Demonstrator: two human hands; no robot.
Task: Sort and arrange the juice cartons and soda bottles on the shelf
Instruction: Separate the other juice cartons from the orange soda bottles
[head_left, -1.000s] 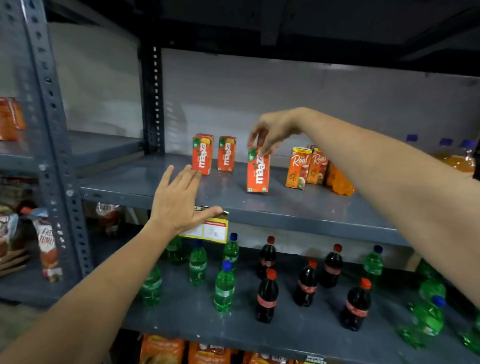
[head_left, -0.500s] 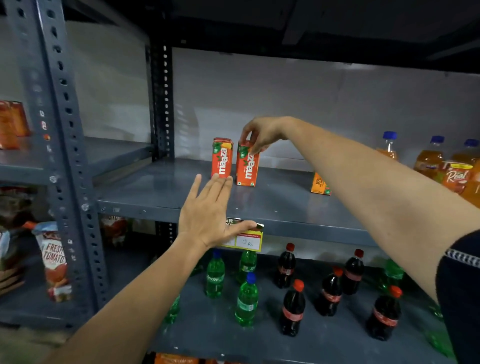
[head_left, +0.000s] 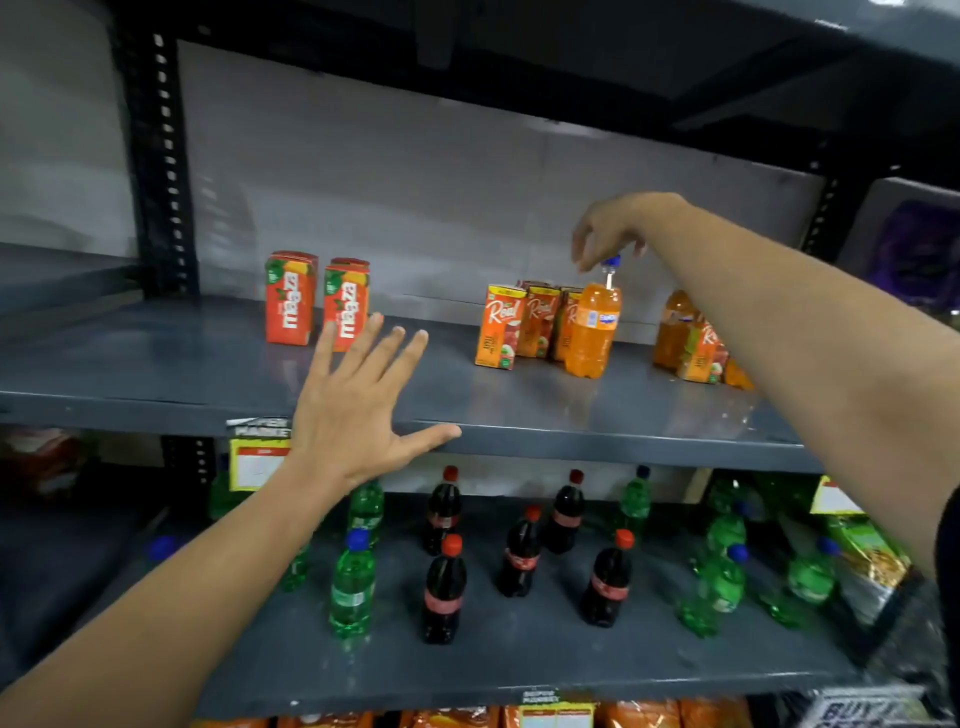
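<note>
Two red Maaza juice cartons (head_left: 291, 301) stand side by side at the left of the upper grey shelf (head_left: 597, 444). Three orange Real cartons (head_left: 498, 327) are grouped near the middle. An orange soda bottle (head_left: 592, 332) with a blue cap stands upright just right of them. My right hand (head_left: 615, 228) hovers over that cap, fingers pointing down and apart on either side of it. My left hand (head_left: 348, 421) lies flat and open on the shelf's front edge, fingertips near the Maaza cartons. My right forearm partly hides another orange bottle (head_left: 672, 327) and a Real carton (head_left: 704, 356).
On the lower shelf stand several dark cola bottles (head_left: 444, 587) with red caps and several green soda bottles (head_left: 353, 582), mixed together. A yellow price tag (head_left: 257, 462) hangs from the upper shelf's edge. A black perforated upright (head_left: 161, 171) bounds the bay at the left. Snack packets (head_left: 867, 561) lie at the lower right.
My right hand has let go of the Maaza carton, now standing beside the other, and moved right to the orange bottle's cap. The view has swung right. My left hand stays on the shelf edge.
</note>
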